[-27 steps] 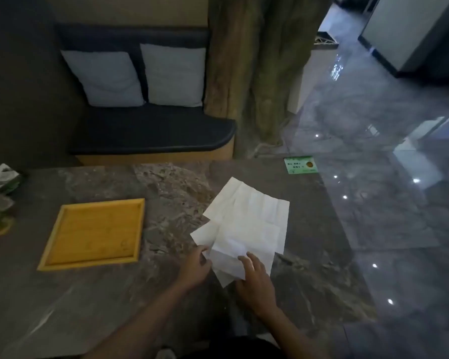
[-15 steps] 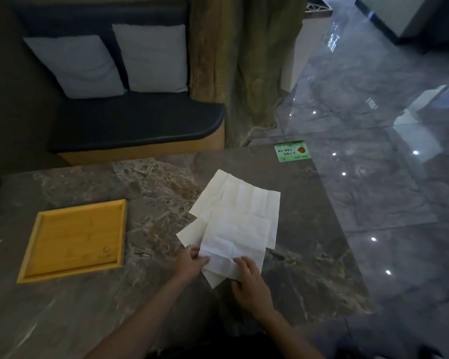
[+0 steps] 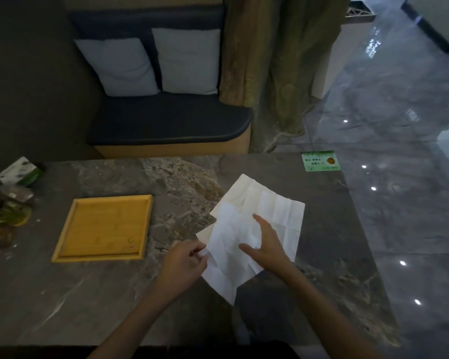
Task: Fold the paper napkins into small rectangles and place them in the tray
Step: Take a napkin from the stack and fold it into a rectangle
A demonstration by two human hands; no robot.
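1. 1 marble-patterned table point(image 3: 94, 301) is seen from above, with 2 bare forearms reaching onto it from the near edge.
2. At least 3 unfolded paper napkins are counted in an overlapping pile right of the table's centre; the exact number cannot be told.
3. The top napkin point(image 3: 228, 257) is white and creased, and its near corner points toward the person.
4. 2 lower napkins point(image 3: 278, 211) are partly covered by it and lie fanned out toward the far right.
5. The left hand point(image 3: 183, 265) is closed in a pinch on the left edge of the top napkin.
6. The right hand point(image 3: 267, 244) is spread wide, fingers extended, and is laid on the top napkin's right side; nothing is gripped by it.
7. 1 square wooden tray point(image 3: 62, 251) is set flat on the table, well apart from the pile and to its left. No napkin is seen inside it.
8. 1 green card point(image 3: 320, 161) lies at the far right corner of the table.
9. A cluster of packets point(image 3: 18, 174) sits at the far left edge; their count cannot be told.
10. 1 dark bench point(image 3: 166, 123) is seen beyond the table, with 2 pale cushions point(image 3: 119, 66) leaned against its back.
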